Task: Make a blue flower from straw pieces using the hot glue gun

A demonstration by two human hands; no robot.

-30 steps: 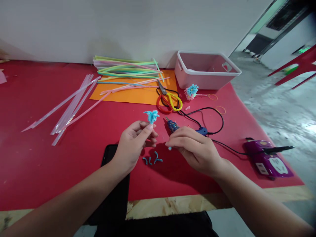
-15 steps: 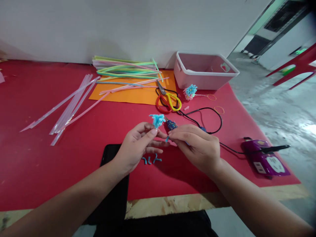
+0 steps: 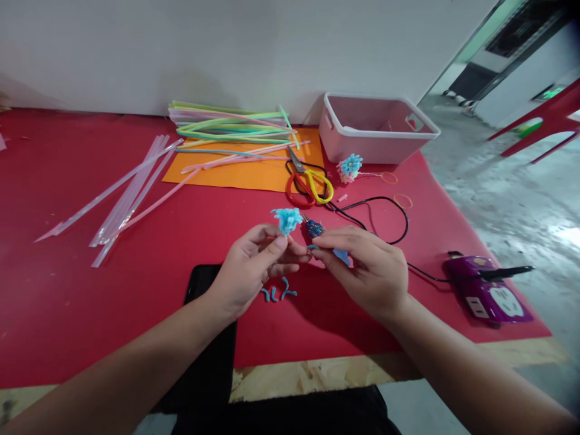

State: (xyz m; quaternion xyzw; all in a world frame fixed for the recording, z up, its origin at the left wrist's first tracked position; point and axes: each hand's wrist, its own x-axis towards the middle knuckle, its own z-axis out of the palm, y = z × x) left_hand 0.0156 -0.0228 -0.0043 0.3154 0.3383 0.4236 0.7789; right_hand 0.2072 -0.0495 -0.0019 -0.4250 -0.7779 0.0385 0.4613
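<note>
My left hand (image 3: 254, 263) pinches a light blue flower (image 3: 287, 221) of many thin curled petals between thumb and forefinger, holding it upright above the red table. In my right hand (image 3: 365, 266), closed at the fingertips, is a small curved blue strip (image 3: 312, 247), close to the left fingers. Just beyond the right hand lies a dark blue tool with a metal tip (image 3: 314, 228), partly hidden by that hand. Several short blue strips (image 3: 273, 295) rest on the table below the left hand.
Scissors (image 3: 310, 184) with red and yellow handles lie beyond my hands. Plastic tubes (image 3: 235, 130) lie on orange paper (image 3: 244, 176), more pink tubes (image 3: 129, 193) to the left. A pink bin (image 3: 378, 145), a finished flower (image 3: 350, 168), and a purple power box (image 3: 487, 289) stand rightward.
The small blue strip has turned from hanging down to lying nearly level at my right fingertips. My right hand has shifted slightly right, and the lower left fingers have curled in.
</note>
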